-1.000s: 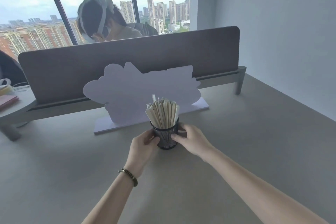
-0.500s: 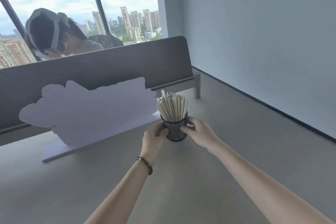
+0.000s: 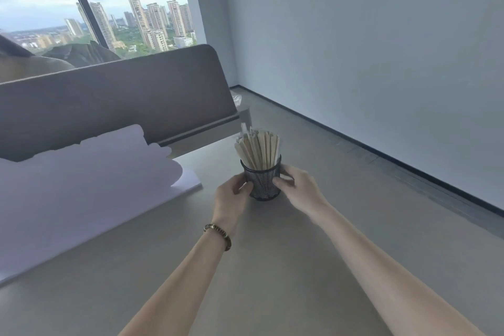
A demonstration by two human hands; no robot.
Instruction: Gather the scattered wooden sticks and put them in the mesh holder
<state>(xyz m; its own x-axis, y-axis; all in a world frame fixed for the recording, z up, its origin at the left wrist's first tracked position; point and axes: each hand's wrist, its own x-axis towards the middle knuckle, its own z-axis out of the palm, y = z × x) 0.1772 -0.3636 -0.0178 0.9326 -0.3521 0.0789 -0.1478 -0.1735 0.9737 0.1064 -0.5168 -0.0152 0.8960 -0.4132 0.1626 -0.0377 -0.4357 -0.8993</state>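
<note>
A black mesh holder (image 3: 262, 182) stands upright on the grey desk (image 3: 272, 267), packed with several pale wooden sticks (image 3: 258, 149) that fan out above its rim. My left hand (image 3: 230, 199) presses against the holder's left side, and my right hand (image 3: 298, 188) clasps its right side with fingers on the mesh. Both hands grip the holder. No loose sticks show on the desk.
A flat lavender cut-out board (image 3: 90, 172) stands on its base to the left. Behind it runs a brown desk divider (image 3: 117, 98), with a person partly visible beyond at the far left. The desk's right edge drops to the floor beside a grey wall (image 3: 381, 49).
The view has swung to the right, so the divider and cut-out board shifted left in frame. Both hands stay on the holder, which sits nearer the desk's right end.
</note>
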